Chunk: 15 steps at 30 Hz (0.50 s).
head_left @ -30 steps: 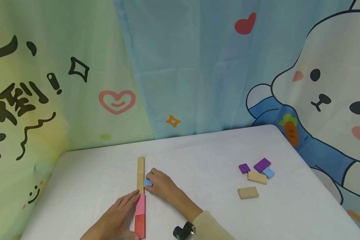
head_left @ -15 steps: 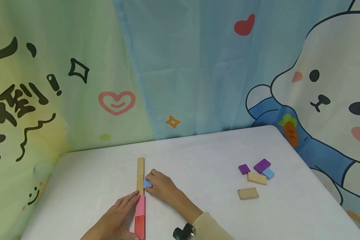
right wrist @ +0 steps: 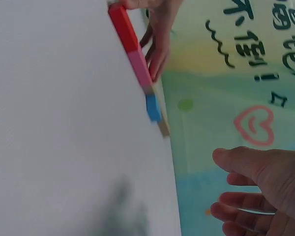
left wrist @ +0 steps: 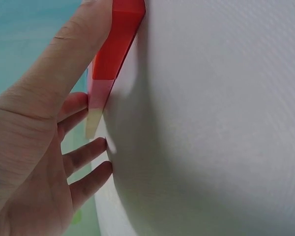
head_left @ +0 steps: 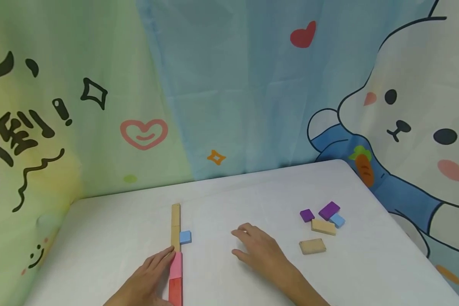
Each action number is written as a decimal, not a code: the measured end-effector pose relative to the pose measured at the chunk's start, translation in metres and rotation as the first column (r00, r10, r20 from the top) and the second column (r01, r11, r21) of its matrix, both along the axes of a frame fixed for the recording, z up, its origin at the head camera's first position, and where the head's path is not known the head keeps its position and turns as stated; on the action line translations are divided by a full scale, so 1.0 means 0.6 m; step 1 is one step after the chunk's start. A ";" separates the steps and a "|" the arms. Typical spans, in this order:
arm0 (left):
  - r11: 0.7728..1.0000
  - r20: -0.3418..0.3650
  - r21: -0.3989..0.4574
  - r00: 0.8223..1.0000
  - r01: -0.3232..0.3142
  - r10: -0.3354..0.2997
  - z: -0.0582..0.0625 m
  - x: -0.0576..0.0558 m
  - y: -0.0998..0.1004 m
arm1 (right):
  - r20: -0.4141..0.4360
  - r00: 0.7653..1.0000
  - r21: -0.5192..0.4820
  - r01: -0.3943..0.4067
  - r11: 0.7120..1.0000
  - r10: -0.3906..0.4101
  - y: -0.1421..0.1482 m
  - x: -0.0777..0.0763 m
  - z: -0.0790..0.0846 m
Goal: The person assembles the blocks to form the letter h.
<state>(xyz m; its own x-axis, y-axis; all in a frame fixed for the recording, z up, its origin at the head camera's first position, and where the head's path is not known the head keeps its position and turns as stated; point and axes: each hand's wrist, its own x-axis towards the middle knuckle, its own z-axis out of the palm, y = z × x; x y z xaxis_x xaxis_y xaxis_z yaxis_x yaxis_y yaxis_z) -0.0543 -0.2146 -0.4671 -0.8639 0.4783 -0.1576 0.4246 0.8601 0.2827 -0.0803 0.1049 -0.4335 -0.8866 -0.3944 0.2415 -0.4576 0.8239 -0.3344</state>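
A straight row of blocks runs away from the person, with a red block (head_left: 175, 292) nearest, then a pink block (head_left: 176, 265) and two wooden-coloured blocks (head_left: 175, 216). Against the row's right side sits a small blue block (head_left: 185, 237). My left hand (head_left: 145, 276) lies along the row's left side, its fingertips at the pink block and its thumb touching the red block (left wrist: 119, 44). Fingers there are fairly straight. Over the table to the right, my right hand (head_left: 262, 253) holds nothing, its fingers loosely bent and apart from the blue block (right wrist: 153, 108).
At the right of the white table (head_left: 229, 199) lie a small purple block (head_left: 307, 215), a larger purple block (head_left: 329, 211), a blue block (head_left: 337, 220) and two wooden blocks (head_left: 323, 227). A printed curtain (head_left: 222, 106) hangs behind the table.
My right hand has let go of the small blue block and moved right, leaving it beside the row. My left hand stays along the row. The head view has shifted slightly.
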 end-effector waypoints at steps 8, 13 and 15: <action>0.999 0.042 0.024 0.999 -0.026 0.025 0.002 0.003 0.001 | 0.137 0.954 0.040 0.262 0.964 -0.265 0.110 0.044 -0.019; 0.999 0.088 0.038 0.996 -0.031 0.028 0.005 0.002 0.001 | 0.272 0.896 0.045 0.354 0.934 -0.352 0.171 0.052 -0.032; 0.998 0.102 0.044 0.994 -0.035 0.030 0.005 0.001 0.001 | 0.298 0.875 0.048 0.386 0.921 -0.382 0.191 0.051 -0.037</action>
